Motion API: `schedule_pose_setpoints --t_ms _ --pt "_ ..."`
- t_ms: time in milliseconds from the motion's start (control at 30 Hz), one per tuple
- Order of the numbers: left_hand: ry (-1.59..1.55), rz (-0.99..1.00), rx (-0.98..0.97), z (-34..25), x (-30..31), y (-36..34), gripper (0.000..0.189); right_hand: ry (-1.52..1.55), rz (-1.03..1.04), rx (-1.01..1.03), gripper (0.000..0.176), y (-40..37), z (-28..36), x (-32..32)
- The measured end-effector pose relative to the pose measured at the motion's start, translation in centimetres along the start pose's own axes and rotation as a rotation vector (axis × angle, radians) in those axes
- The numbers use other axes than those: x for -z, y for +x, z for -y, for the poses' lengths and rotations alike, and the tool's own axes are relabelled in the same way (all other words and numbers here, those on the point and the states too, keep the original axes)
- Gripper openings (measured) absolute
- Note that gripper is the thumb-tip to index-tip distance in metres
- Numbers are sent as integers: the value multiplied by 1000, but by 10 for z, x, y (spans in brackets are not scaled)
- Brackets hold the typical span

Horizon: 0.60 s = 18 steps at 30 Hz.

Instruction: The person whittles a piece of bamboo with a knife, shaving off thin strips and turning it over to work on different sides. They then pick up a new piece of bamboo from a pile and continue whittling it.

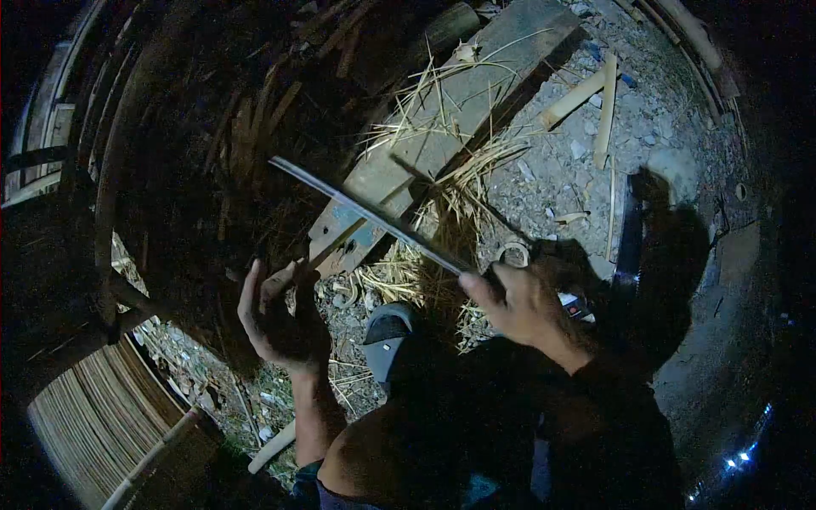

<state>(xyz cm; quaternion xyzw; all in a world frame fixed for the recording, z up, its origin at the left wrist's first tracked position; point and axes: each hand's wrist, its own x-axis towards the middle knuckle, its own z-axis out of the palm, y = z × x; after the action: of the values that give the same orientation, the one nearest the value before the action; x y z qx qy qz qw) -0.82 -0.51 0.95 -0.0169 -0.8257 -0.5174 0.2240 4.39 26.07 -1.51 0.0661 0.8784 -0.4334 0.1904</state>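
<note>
My right hand point(514, 308) is closed round the near end of a long, narrow blade point(365, 211), which points up and to the left. Beneath the blade, a thin bamboo strip point(338, 241) runs up from my left hand point(285, 316). The left thumb and fingers are curled at the strip's lower end. Blade and strip cross above the lower end of a wooden plank point(501, 68). Thin pale shavings point(438, 127) lie on the plank and below it.
A long saw-like tool point(627, 242) lies on the rubble ground at the right. Bamboo pieces point(606, 115) are at the upper right. A foot in a grey shoe point(389, 336) is below the plank. A bundle of slats point(110, 416) stands at the lower left.
</note>
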Motion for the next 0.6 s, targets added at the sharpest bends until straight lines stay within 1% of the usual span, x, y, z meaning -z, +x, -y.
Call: schedule_pose_setpoints --t_ms 33,67,100,133,167,200,267,300,333,400,433,467,500,533,600 --pt "68 -1 -47 3 0 -1 61 -66 39 20 41 -4 14 5" --pt "138 -3 -93 6 0 -2 63 -65 41 20 41 -6 25 11" --pt "75 -8 -78 7 -1 -3 62 -54 55 112 42 -7 35 16" --pt "78 -9 -75 7 0 -4 62 -43 68 204 43 -8 39 17" --pt "89 -3 -62 7 1 -6 62 -52 -1 233 47 -6 26 2" --pt "99 4 -48 7 3 -7 62 -52 3 233 47 -5 18 2" --pt "144 14 -79 9 7 -5 63 -55 59 65 48 5 16 6" --pt "187 29 -111 10 8 -5 63 -136 62 83 47 2 13 2" --pt "184 34 -107 8 5 -5 63 -136 63 77 47 -2 14 4" --pt "-171 15 -101 5 -2 -1 64 -134 20 242 49 -6 18 11" --pt "-162 10 -75 5 -1 -1 63 -130 -84 270 51 -8 14 7" --pt "-167 13 -74 4 -1 -3 63 -132 -87 265 51 -3 6 5" --pt "-91 -13 13 2 0 -3 64 -133 -40 74 50 6 -3 7" --pt "-11 -43 100 1 1 -4 73 -133 8 -112 49 13 -8 9" --pt "-25 -34 75 3 2 -4 71 -104 25 -154 49 9 -6 10"
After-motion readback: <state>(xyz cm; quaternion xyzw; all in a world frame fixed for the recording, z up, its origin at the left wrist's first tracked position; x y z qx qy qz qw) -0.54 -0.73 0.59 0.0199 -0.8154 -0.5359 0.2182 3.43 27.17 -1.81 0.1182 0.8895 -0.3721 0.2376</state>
